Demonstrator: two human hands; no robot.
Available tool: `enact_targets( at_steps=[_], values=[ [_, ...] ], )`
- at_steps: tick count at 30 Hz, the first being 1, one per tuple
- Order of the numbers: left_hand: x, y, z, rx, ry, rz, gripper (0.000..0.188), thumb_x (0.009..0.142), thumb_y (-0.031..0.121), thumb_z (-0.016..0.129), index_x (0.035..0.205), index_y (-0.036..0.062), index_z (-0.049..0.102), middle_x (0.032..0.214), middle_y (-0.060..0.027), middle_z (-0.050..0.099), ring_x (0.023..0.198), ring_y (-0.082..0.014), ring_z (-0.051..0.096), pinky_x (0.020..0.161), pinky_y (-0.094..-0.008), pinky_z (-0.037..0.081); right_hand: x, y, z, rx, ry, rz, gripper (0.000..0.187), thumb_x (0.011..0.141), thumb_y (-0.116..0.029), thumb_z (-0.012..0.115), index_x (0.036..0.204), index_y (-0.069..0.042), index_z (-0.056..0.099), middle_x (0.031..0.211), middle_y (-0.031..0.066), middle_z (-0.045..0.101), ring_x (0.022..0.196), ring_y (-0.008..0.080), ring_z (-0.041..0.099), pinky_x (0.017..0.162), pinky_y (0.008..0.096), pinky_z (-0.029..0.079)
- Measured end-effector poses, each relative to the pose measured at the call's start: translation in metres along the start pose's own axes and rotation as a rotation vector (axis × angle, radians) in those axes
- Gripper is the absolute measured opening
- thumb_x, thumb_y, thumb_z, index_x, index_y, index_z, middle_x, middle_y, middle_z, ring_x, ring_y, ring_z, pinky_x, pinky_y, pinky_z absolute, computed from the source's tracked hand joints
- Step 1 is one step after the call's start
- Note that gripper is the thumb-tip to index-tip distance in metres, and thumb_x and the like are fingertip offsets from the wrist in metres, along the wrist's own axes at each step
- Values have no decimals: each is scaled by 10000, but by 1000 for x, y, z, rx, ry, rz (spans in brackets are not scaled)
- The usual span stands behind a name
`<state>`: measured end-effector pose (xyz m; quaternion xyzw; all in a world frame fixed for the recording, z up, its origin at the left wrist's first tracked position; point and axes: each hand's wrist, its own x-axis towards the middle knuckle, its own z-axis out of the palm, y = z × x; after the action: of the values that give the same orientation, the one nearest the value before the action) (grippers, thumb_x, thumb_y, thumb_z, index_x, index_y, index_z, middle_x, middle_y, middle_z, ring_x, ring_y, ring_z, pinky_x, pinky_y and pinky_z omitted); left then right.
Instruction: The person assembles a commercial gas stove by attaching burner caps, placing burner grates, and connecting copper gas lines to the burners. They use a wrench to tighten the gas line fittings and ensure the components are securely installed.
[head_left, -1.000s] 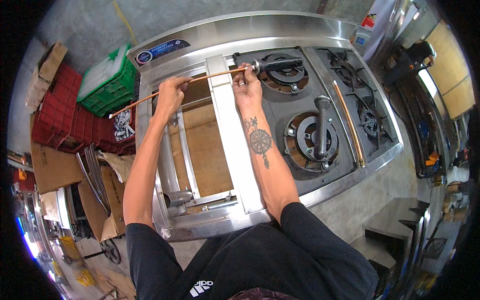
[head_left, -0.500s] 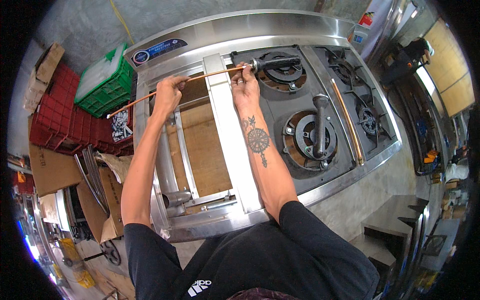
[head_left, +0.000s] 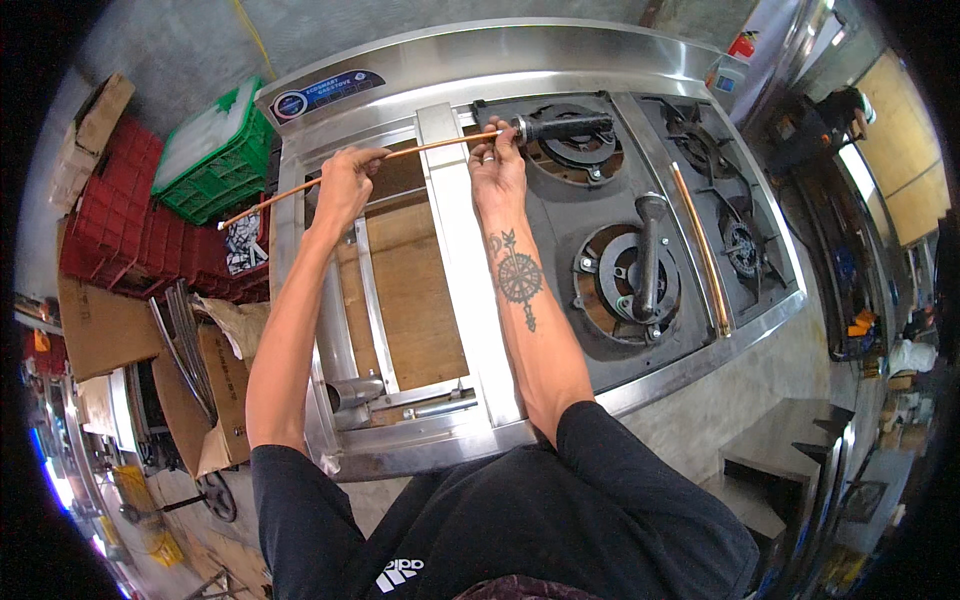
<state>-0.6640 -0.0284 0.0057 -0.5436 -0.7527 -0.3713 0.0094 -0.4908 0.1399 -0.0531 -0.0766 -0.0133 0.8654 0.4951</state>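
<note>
A long thin copper tube (head_left: 300,185) runs from the left of the steel stove frame (head_left: 450,250) across to a black burner pipe (head_left: 565,127) at the far edge. My left hand (head_left: 345,185) is closed around the tube near its middle. My right hand (head_left: 497,160) pinches the tube's right end where it meets the black pipe. Both hands hover over the open left section of the stove, above a wooden board (head_left: 415,300).
Two round burners (head_left: 625,280) with a second black pipe (head_left: 648,255) sit to the right, beside another copper tube (head_left: 700,245) lying along a steel strip. A green crate (head_left: 210,150), red crates (head_left: 110,230) and cardboard boxes (head_left: 95,325) stand at the left.
Both hands and the copper tube have shifted slightly; the grip on the tube is unchanged.
</note>
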Motion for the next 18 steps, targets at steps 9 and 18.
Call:
enact_targets(
  at_steps=[9,18],
  values=[
    [2,0,0,57,9,56,509,784,-136,505,1154,60,795,955,-195,747,894,-319,719,865,-406,553,4,3,10,-34,190,-14,264,1007,-238,754,1191,-72,661,1143,35,696,1049,141,632,970,306,500],
    [0,5,-1,31,3,-3,470,802,-151,532,1131,48,804,980,-188,767,943,-328,732,907,-416,575,2,10,-1,-22,-54,-77,287,1028,-278,721,1225,-84,645,1205,21,674,1193,155,633,1111,340,474]
  ],
)
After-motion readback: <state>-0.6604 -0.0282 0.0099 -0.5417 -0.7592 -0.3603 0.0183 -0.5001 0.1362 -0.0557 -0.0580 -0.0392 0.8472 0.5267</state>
